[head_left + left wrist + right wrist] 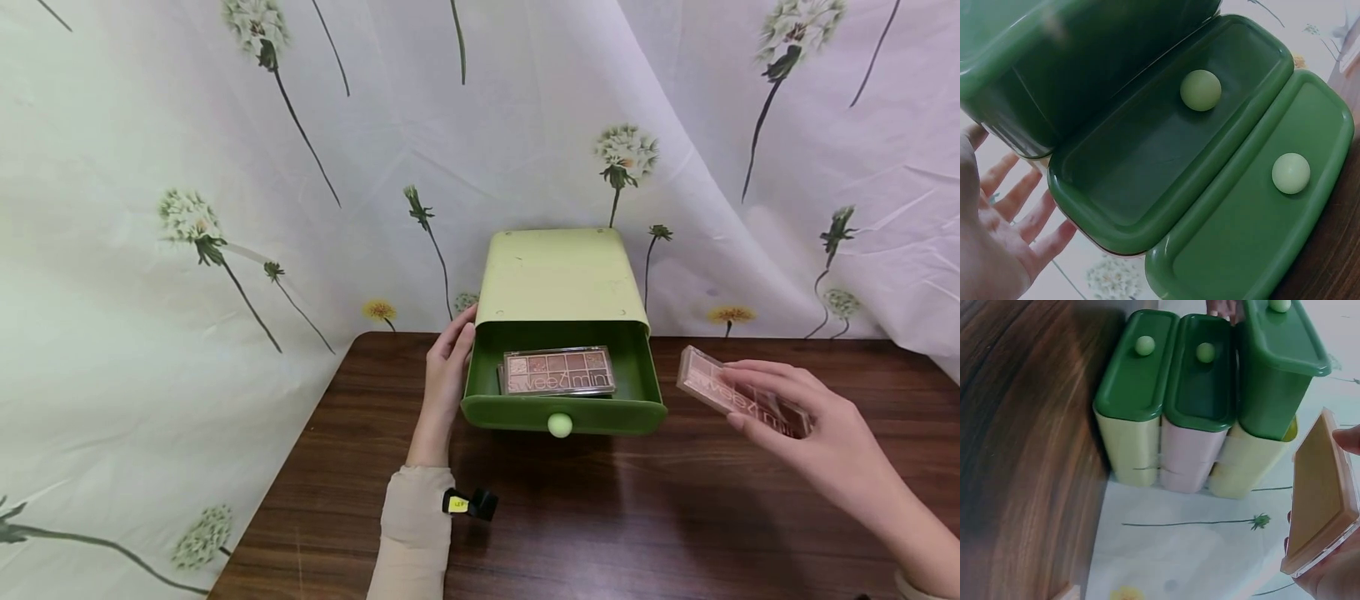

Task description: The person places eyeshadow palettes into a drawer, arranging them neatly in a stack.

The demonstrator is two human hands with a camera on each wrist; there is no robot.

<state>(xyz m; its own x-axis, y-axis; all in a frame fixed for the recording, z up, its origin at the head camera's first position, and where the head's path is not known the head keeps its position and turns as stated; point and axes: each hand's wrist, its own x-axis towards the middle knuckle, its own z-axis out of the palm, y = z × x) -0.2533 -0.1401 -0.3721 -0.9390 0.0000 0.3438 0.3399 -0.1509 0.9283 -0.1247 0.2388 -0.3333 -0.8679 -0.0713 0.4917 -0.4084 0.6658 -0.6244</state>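
My right hand [817, 417] pinches an eyeshadow palette [705, 379] with a clear lid, held to the right of the drawer unit [562, 271]. In the right wrist view the palette [1319, 494] turns its plain back to the camera. The unit's top drawer [562, 414] is pulled out. Inside it lies another eyeshadow palette [558, 371] marked "sweet mint", with a further palette's edge showing beneath. My left hand [447, 362] rests against the unit's left side; its fingers [1032, 215] are extended in the left wrist view.
Two lower drawers stand closed, a middle one [1166, 156] and a bottom one [1241, 206], each with a round pale knob. The unit sits on a dark wooden table [360, 467]. Behind hangs a dandelion-print cloth [525, 125].
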